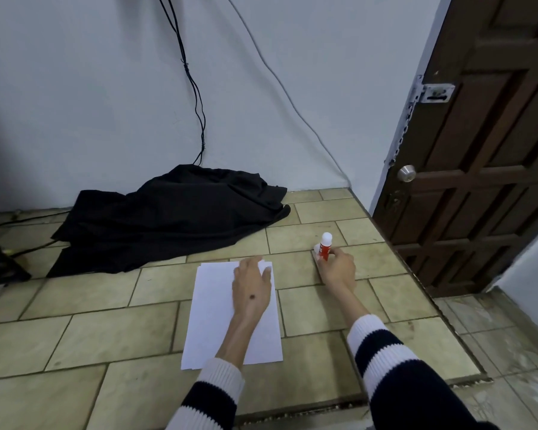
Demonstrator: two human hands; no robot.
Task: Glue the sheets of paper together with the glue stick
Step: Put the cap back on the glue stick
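On tiled floor, left hand (251,290) presses sheets (218,321); right hand (336,268) grips glue stick (325,247).

I log tiled floor (106,330), beige. Pale wall (75,88) w/ black cables (196,88) beyond hands. Black cloth (168,218) heaped far-left of hands. Dark wood door (485,181), steel knob (406,173), far-right.
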